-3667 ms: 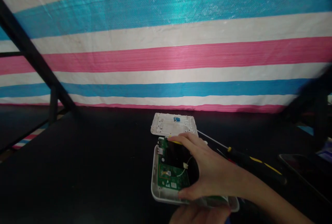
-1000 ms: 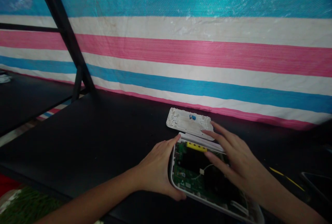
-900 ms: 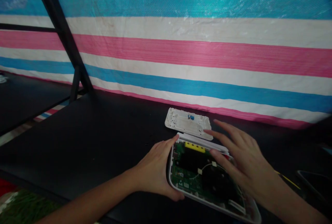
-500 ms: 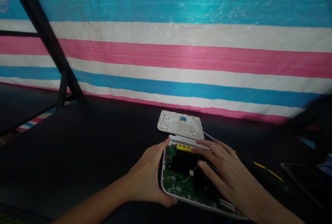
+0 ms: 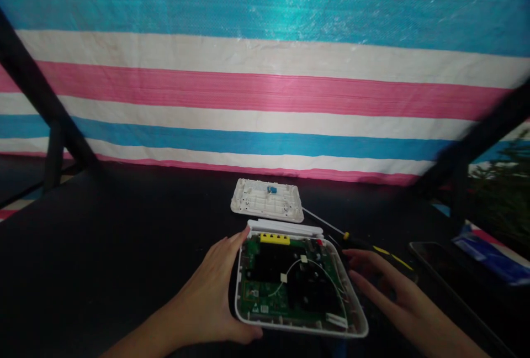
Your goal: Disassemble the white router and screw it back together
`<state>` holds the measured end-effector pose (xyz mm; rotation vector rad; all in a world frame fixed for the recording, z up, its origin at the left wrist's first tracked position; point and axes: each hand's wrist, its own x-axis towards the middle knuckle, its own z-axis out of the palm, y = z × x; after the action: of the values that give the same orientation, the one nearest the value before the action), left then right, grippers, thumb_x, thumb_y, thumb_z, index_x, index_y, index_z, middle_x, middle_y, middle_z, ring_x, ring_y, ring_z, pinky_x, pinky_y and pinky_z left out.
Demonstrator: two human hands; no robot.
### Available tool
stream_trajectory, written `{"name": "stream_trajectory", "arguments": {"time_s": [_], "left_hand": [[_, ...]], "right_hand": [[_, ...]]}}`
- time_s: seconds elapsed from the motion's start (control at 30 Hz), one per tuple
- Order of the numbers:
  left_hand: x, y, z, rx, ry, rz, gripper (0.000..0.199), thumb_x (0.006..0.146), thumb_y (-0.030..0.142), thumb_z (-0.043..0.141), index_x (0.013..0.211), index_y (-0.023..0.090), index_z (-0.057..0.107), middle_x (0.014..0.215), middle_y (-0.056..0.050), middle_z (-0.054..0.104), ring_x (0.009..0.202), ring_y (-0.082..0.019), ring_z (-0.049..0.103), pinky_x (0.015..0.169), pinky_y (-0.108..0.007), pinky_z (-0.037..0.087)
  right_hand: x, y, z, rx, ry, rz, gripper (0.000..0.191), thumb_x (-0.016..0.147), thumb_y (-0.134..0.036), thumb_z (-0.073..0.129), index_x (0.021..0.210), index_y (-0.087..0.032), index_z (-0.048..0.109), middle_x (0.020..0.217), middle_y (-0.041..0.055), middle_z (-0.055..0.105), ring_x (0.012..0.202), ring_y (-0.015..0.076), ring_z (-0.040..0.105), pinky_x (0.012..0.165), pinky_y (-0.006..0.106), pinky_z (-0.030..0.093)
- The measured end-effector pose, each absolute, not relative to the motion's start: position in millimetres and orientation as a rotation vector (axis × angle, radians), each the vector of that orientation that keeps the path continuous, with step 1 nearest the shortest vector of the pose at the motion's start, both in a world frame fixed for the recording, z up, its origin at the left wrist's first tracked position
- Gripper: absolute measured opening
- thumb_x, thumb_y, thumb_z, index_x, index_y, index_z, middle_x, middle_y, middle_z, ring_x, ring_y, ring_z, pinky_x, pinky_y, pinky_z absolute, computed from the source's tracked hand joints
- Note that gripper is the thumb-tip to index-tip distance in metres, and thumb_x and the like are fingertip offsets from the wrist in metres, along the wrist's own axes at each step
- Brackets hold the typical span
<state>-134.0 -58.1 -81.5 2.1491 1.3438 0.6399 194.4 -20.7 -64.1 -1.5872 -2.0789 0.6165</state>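
Note:
An opened white router (image 5: 302,286) lies face up, its green circuit board, black heat sinks, yellow port block and a thin white antenna wire exposed. My left hand (image 5: 215,291) grips the router's left side, thumb at the near edge and fingers along the far corner. Just off the right side is my right hand (image 5: 389,286), its fingers apart and holding nothing I can see. Close to that hand rests a screwdriver (image 5: 368,245) with a black and yellow handle and a long metal shaft. Behind the router lies its white cover (image 5: 268,200), inside face up, with a small blue piece on it.
The black table (image 5: 124,247) runs back to a striped plastic sheet (image 5: 265,93). At right are a dark phone-like device (image 5: 447,275) and a blue packet (image 5: 492,256). Dark slanted posts (image 5: 37,93) stand at both sides, with a plant (image 5: 505,187) at far right.
My right hand has moved off the circuit board to the right of the router. My left hand keeps its hold. The camera view has swung to the right.

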Motion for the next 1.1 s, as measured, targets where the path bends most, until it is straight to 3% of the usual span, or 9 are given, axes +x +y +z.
{"name": "stream_trajectory", "arguments": {"time_s": [0.13, 0.23, 0.3, 0.4, 0.6, 0.7, 0.8, 0.9, 1.1], "left_hand": [[-134.2, -58.4, -83.6, 2.176, 1.345, 0.653, 0.134, 0.047, 0.040, 0.085, 0.147, 0.025, -0.003, 0.152, -0.018, 0.023, 0.135, -0.043, 0.027, 0.107, -0.061, 0.026], [-132.0, -59.9, -82.4, 2.210, 1.361, 0.715, 0.138, 0.046, 0.034, 0.085, 0.146, 0.030, -0.010, 0.151, -0.015, 0.026, 0.132, -0.044, 0.031, 0.106, -0.061, 0.030], [-130.1, -61.3, -81.4, 2.232, 1.368, 0.736, 0.136, 0.047, 0.030, 0.083, 0.146, 0.031, -0.009, 0.150, -0.014, 0.028, 0.130, -0.044, 0.034, 0.104, -0.061, 0.033], [-128.2, -63.9, -82.2, 2.266, 1.350, 0.798, 0.133, 0.049, 0.029, 0.082, 0.146, 0.033, -0.008, 0.147, -0.013, 0.033, 0.127, -0.045, 0.040, 0.101, -0.060, 0.037], [-126.5, -65.1, -81.0, 2.359, 1.320, 0.891, 0.134, 0.049, 0.036, 0.084, 0.144, 0.039, -0.011, 0.144, -0.011, 0.038, 0.120, -0.044, 0.048, 0.096, -0.057, 0.044], [-125.7, -63.7, -77.3, 2.406, 1.289, 0.899, 0.133, 0.050, 0.034, 0.083, 0.143, 0.040, -0.012, 0.142, -0.011, 0.040, 0.118, -0.043, 0.051, 0.094, -0.055, 0.047], [-126.6, -63.9, -79.0, 2.391, 1.339, 0.867, 0.134, 0.048, 0.036, 0.084, 0.143, 0.038, -0.010, 0.142, -0.012, 0.039, 0.118, -0.044, 0.050, 0.093, -0.057, 0.048], [-128.9, -64.6, -84.7, 2.387, 1.371, 0.828, 0.135, 0.048, 0.043, 0.084, 0.143, 0.037, -0.012, 0.142, -0.014, 0.039, 0.119, -0.045, 0.049, 0.092, -0.058, 0.048], [-130.8, -63.7, -91.2, 2.429, 1.398, 0.797, 0.135, 0.048, 0.049, 0.083, 0.143, 0.034, -0.013, 0.140, -0.018, 0.039, 0.119, -0.046, 0.048, 0.091, -0.061, 0.048]], "right_hand": [[185.6, -23.9, -52.0, -1.556, -2.184, 0.358, 0.043, 0.090, -0.050, 0.040, 0.118, -0.022, 0.055, 0.108, 0.0070, 0.061, 0.096, 0.0167, 0.061, 0.079, 0.029, 0.055], [197.0, -22.8, -51.2, -1.522, -2.328, -0.039, 0.040, 0.088, -0.044, 0.044, 0.118, -0.021, 0.057, 0.112, 0.0075, 0.061, 0.095, 0.0205, 0.063, 0.080, 0.037, 0.056], [213.9, -25.8, -60.3, -1.510, -2.379, -0.305, 0.039, 0.085, -0.044, 0.047, 0.110, -0.019, 0.062, 0.105, 0.0083, 0.065, 0.089, 0.0242, 0.065, 0.075, 0.041, 0.057], [239.1, -35.4, -81.5, -1.499, -2.393, -0.439, 0.037, 0.087, -0.046, 0.044, 0.099, -0.019, 0.066, 0.096, 0.0082, 0.068, 0.080, 0.0237, 0.068, 0.065, 0.037, 0.058], [249.5, -46.0, -98.4, -1.583, -2.242, -0.394, 0.050, 0.091, -0.054, 0.034, 0.102, -0.017, 0.065, 0.097, 0.0093, 0.067, 0.077, 0.0213, 0.069, 0.061, 0.032, 0.059], [236.1, -43.3, -84.5, -1.590, -2.195, -0.407, 0.046, 0.091, -0.052, 0.035, 0.099, -0.017, 0.064, 0.094, 0.0085, 0.066, 0.071, 0.0190, 0.068, 0.055, 0.030, 0.057], [209.4, -35.0, -62.2, -1.524, -2.244, -0.270, 0.035, 0.091, -0.045, 0.040, 0.109, -0.023, 0.061, 0.106, 0.0070, 0.062, 0.089, 0.0184, 0.066, 0.073, 0.032, 0.058], [174.5, -21.8, -40.1, -1.437, -2.372, 0.030, 0.037, 0.091, -0.040, 0.044, 0.125, -0.027, 0.052, 0.121, 0.0064, 0.055, 0.106, 0.0182, 0.058, 0.088, 0.035, 0.052], [119.2, 2.5, -16.4, -1.211, -2.664, 0.303, 0.041, 0.085, -0.033, 0.058, 0.125, -0.026, 0.052, 0.122, 0.0078, 0.051, 0.114, 0.0242, 0.047, 0.098, 0.046, 0.039]]}}
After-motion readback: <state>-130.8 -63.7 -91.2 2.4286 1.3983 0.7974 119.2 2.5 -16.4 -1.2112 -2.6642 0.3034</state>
